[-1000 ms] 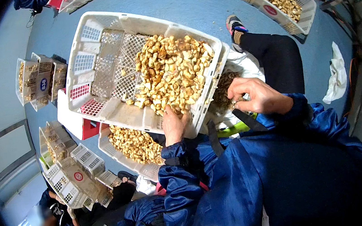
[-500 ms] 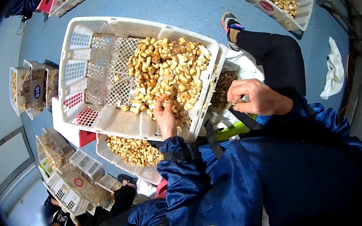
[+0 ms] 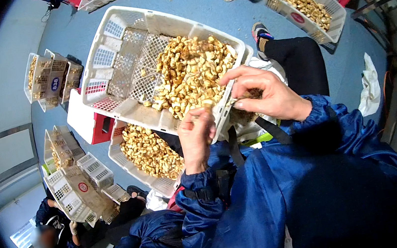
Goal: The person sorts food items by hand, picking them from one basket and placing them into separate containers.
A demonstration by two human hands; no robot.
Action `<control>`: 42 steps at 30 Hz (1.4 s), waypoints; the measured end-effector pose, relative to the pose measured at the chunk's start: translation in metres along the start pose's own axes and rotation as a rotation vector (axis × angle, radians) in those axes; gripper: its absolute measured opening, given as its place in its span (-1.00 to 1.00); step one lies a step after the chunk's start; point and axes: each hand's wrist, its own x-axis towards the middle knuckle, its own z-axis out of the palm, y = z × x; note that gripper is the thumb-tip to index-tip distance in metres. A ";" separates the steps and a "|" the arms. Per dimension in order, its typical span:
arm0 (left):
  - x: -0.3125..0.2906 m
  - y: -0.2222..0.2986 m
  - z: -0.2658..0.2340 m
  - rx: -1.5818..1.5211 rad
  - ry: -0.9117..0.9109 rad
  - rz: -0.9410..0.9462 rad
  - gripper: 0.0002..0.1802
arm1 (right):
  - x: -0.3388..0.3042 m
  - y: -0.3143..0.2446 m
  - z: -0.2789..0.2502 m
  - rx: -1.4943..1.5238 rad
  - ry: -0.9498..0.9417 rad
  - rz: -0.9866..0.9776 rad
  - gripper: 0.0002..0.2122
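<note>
A large white slotted plastic crate [image 3: 111, 35] is tilted in front of me, its near half heaped with tan, knobbly pieces [image 3: 191, 69]. My left hand [image 3: 195, 134] is at the crate's near rim, fingers closed on one tan piece. My right hand [image 3: 262, 90] hovers over the crate's near right corner, fingers curved and spread from the thumb, nothing seen between them. Under it lies a white container of darker brown scraps [image 3: 243, 115]. A second white crate [image 3: 116, 155] of tan pieces sits below the first one, left of my knees.
A red stool [image 3: 91, 125] stands under the tilted crate. Stacked white crates stand at the left [image 3: 49, 78] and lower left [image 3: 77, 190]. Another filled crate [image 3: 303, 5] is at the top right. A seated person [image 3: 52, 228] is at the lower left. A white cloth [image 3: 369, 86] lies on the blue floor.
My left hand has drawn back from the pile to the near rim with a piece in it. My right hand has shifted left from the dark scraps to the crate's corner.
</note>
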 end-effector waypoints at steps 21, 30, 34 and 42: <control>-0.051 0.011 0.036 0.104 -0.074 0.052 -0.87 | -0.020 -0.033 0.006 0.083 -0.079 0.169 -0.90; -0.039 0.004 0.021 0.070 -0.285 -0.120 -0.83 | -0.008 -0.024 0.001 0.093 -0.229 -0.036 -0.88; -0.036 -0.004 0.007 -0.163 -0.498 -0.197 -0.76 | -0.008 -0.019 -0.001 0.322 -0.305 0.179 -0.89; -0.032 -0.012 0.006 -0.210 -0.593 -0.206 -0.70 | -0.010 -0.030 -0.005 0.225 -0.337 0.183 -0.89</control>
